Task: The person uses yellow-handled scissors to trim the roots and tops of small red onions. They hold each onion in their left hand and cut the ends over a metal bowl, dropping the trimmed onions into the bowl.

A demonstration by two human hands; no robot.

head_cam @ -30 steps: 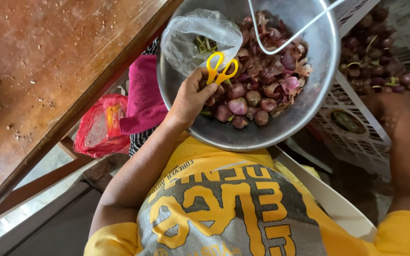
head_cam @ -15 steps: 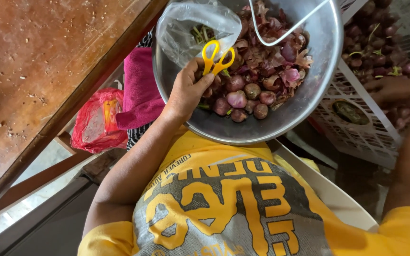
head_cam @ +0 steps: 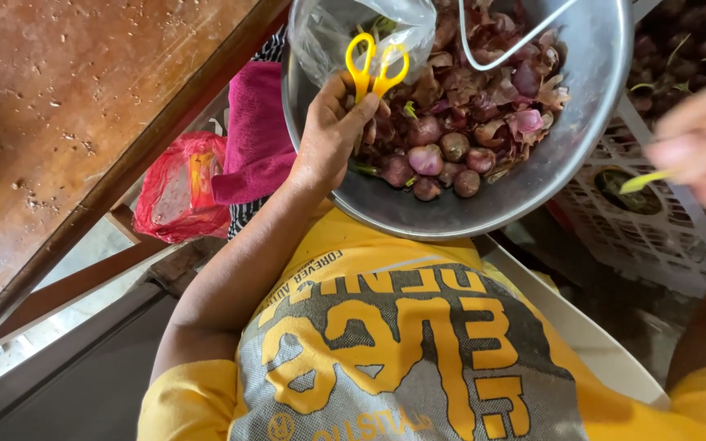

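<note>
Metal bowl [head_cam: 582, 147] crowded with shallots [head_cam: 451, 147] and a plastic bag [head_cam: 328, 37], wooden tabletop [head_cam: 67, 122] edge close alongside, white crate [head_cam: 655, 220] hemming the other side, open gap between bowl and crate.

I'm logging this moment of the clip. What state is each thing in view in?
left hand: closed around the yellow-handled scissors, over the bowl
right hand: blurred, pinching a green stalk above the white crate
metal bowl: holds red shallots and loose skins
clear plastic bag: open, lying in the bowl
red plastic bag: crumpled, under the wooden table
</note>
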